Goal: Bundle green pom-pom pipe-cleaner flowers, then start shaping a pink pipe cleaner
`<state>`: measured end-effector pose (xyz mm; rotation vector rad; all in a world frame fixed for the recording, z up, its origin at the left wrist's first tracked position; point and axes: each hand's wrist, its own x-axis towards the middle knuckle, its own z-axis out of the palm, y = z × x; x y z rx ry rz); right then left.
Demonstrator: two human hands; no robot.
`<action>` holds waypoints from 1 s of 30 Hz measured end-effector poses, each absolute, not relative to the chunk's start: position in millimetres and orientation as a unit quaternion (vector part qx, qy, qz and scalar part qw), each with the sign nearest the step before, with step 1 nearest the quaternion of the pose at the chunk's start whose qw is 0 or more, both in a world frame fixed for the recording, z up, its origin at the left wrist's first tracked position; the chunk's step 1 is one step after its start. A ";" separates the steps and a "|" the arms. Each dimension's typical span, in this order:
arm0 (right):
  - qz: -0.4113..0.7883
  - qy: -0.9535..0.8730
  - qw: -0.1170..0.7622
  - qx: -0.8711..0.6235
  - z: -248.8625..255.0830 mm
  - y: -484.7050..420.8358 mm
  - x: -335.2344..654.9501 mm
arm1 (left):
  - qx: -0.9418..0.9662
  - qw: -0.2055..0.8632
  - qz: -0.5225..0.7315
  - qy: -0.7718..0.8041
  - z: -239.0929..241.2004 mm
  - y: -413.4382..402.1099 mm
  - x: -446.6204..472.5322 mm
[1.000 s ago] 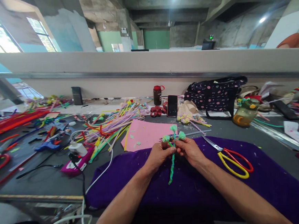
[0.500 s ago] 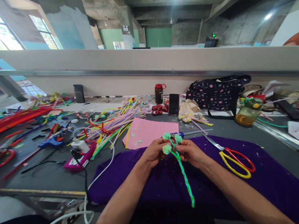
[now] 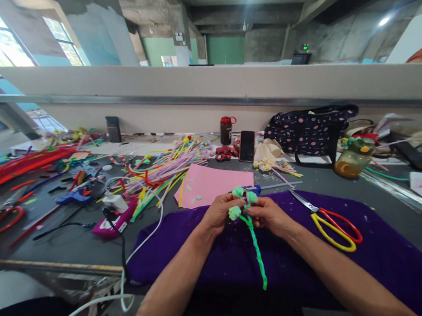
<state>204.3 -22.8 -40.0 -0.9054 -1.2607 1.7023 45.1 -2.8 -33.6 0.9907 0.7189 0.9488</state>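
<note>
Between my two hands is a green pipe-cleaner flower (image 3: 256, 247), with a twisted stem hanging down and three pale green fluffy blooms at its top. My left hand (image 3: 219, 213) pinches it from the left, just behind the lower-left bloom. From the other side, my right hand (image 3: 268, 214) closes its fingers on the stem below the right bloom. The fingertips partly hide where the branches join. Beneath both hands a purple cloth (image 3: 189, 247) covers the table edge. Scissors (image 3: 319, 212) with one red and one yellow handle lie on the cloth to the right, blades slightly apart.
A pink sheet (image 3: 213, 183) lies beyond my hands, a heap of pastel pipe cleaners (image 3: 168, 168) to its left. A power strip (image 3: 110, 227) with cables sits at left. Behind stand a phone (image 3: 247, 146), a dark bottle (image 3: 226, 131), a patterned bag (image 3: 304, 136) and a green bottle (image 3: 353, 159).
The stem's lower end has swung slightly left, and the blooms have shifted a little between my fingers. Both hands keep their hold. The whole view has moved slightly.
</note>
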 end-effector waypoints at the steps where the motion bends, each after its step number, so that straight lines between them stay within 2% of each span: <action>1: 0.672 -0.501 0.411 -0.359 -39.5 -22.4 204.7 | 0.452 0.709 0.432 0.326 -33.2 -3.3 45.2; 7: 0.646 -0.499 0.448 -0.365 -37.4 -17.6 211.0 | 0.467 0.687 0.439 0.342 -25.7 -7.8 42.0; 16: 0.649 -0.497 0.458 -0.349 -34.7 -18.4 212.2 | 0.578 0.619 0.464 0.261 -20.9 -22.6 43.0; 18: 0.651 -0.500 0.456 -0.343 -35.1 -18.2 211.4 | 0.622 0.570 0.473 0.253 -20.7 -26.2 45.7; 24: 0.649 -0.494 0.456 -0.356 -42.4 -15.4 209.6 | 0.761 0.328 0.496 0.258 -21.4 -31.6 49.1; 30: 0.643 -0.497 0.455 -0.363 -42.3 -16.2 207.6 | 0.784 0.273 0.487 0.271 -22.5 -32.0 49.6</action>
